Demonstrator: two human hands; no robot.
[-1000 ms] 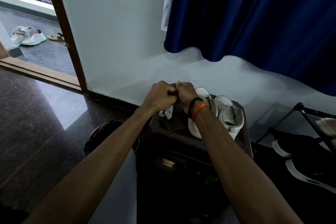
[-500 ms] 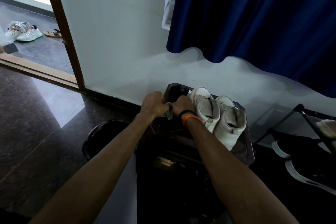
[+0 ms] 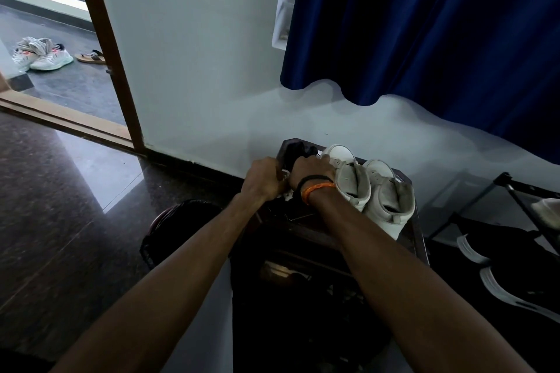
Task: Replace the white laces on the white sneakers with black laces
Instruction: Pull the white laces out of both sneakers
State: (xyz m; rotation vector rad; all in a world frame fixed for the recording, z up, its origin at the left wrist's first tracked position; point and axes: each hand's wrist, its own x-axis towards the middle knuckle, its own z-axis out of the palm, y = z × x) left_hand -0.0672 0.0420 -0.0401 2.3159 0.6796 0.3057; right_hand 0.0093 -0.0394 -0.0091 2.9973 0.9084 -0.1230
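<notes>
Two white sneakers (image 3: 366, 191) are stood on a dark stool (image 3: 415, 236), within reach. Left hand (image 3: 263, 180) and right hand (image 3: 309, 171) are curled together over a white lace (image 3: 285, 174); the exact grip cannot be told.

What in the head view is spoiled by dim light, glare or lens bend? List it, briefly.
Head view: the dark stool and the space under it sink into shadow, so what the left hand and right hand hold is unreadable; daylight from the doorway leaves a bright glare patch on the polished floor; the wide lens bows the door frame; the white sneakers read clearly.
</notes>
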